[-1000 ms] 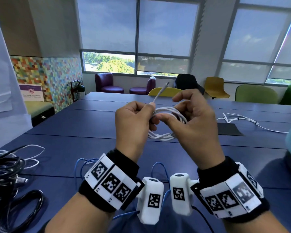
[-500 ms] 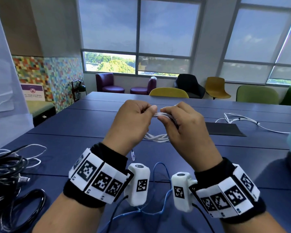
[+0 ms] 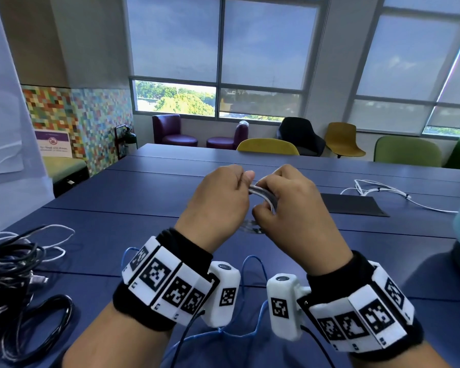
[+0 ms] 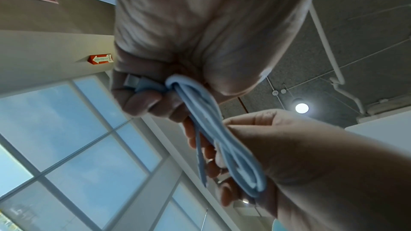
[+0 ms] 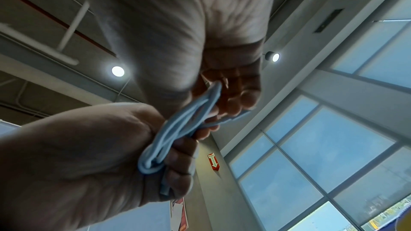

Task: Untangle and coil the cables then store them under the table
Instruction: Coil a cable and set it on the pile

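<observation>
A coiled white cable (image 3: pixel 262 193) is held in the air above the blue table (image 3: pixel 144 197), between both hands. My left hand (image 3: pixel 218 200) grips one end of the bundle, where a plug (image 4: pixel 135 83) lies under its curled fingers. My right hand (image 3: pixel 292 208) grips the other end, fingers wrapped round the loops. The wrist views show the same white cable (image 4: pixel 222 140) (image 5: pixel 177 129) as a flat bundle of several loops running from one fist to the other. A thin blue cable (image 3: pixel 250 314) lies on the table below my wrists.
A tangled heap of black and white cables (image 3: pixel 14 277) lies at the table's left edge. Another white cable (image 3: pixel 383 191) lies far right beside a black mat (image 3: pixel 353 204). Chairs (image 3: pixel 268 146) stand beyond the table, under the windows.
The free plug end that stuck up a second ago is now folded into the bundle. Both hands have closed tighter together on the coil and lowered slightly.
</observation>
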### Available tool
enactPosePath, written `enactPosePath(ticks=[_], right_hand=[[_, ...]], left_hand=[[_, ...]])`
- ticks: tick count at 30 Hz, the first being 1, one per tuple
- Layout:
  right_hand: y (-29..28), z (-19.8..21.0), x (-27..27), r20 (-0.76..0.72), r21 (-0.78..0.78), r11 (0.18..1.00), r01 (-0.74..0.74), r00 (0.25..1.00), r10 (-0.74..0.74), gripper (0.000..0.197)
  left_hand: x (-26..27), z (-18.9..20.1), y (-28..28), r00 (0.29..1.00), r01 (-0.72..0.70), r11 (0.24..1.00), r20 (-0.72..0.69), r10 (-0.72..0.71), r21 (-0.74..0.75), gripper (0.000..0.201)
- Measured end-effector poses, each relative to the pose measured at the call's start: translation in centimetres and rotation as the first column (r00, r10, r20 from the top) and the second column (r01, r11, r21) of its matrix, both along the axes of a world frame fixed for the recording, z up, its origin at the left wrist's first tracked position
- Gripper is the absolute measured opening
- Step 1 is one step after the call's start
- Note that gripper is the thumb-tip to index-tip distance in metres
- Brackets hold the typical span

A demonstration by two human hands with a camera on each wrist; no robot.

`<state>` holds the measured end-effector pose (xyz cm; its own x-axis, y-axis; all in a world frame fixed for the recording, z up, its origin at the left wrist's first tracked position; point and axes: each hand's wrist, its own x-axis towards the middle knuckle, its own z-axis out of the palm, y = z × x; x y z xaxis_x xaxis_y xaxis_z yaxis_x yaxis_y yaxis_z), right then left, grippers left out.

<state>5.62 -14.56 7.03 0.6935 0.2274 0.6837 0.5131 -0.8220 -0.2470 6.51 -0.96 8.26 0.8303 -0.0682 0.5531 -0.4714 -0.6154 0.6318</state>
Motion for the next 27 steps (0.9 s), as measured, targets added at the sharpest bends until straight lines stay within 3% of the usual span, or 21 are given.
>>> enactPosePath(ticks=[4, 10, 15, 18, 21, 23, 27], right_hand=[[0.0, 0.2, -0.4, -0.035, -0.032, 0.998, 0.058, 0.998, -0.059, 0.005], [-0.5, 1.1, -0.8, -0.130, 0.285, 0.953, -0.105, 0.981, 0.147, 0.013], [-1.0, 1.5, -0.8, -0.170, 0.365, 0.917, -0.160, 0.957, 0.234, 0.017], [-0.9, 1.3, -0.6, -0.108, 0.286, 0.943, -0.171, 0.972, 0.209, 0.017], [-0.4, 1.1, -0.9, 0.049, 0.137, 0.978, -0.155, 0.987, 0.150, 0.038], [-0.4, 1.0, -1.0, 0.148, 0.096, 0.973, -0.209, 0.970, 0.194, 0.048], [-0.4, 0.5, -0.5, 0.247, 0.027, 0.964, -0.265, 0.936, 0.250, 0.024]], left_hand=[[-0.2, -0.1, -0.4, 0.999, 0.015, 1.000, 0.035, -0.015, 0.013, 0.043], [0.4, -0.1, 0.2, 0.992, 0.102, 0.990, 0.079, -0.095, -0.100, 0.036], [0.9, 0.0, 0.7, 0.986, 0.166, 0.965, 0.013, -0.167, -0.205, 0.033], [0.9, 0.1, 0.9, 0.977, 0.168, 0.929, -0.072, -0.202, -0.329, 0.035], [1.1, -0.1, 1.1, 0.959, 0.127, 0.909, -0.184, -0.215, -0.398, 0.044], [0.9, 0.0, 1.1, 0.939, 0.121, 0.875, -0.231, -0.253, -0.469, 0.036], [0.5, 0.5, 1.3, 0.912, 0.129, 0.819, -0.257, -0.319, -0.558, 0.044]])
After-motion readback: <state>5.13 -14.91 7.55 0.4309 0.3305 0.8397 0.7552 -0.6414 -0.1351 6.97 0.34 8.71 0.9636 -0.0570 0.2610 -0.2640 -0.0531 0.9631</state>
